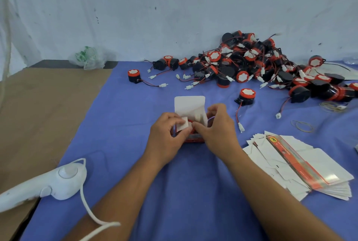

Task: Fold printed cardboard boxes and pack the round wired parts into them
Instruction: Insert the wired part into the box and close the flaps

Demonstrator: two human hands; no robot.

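Forearms forward, left hand and right hand each pinching the box flaps.

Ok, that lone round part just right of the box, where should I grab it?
Grip the part's black body from above, across its round sides. It stands upright, cap up, clear of the pile, wire trailing toward you.
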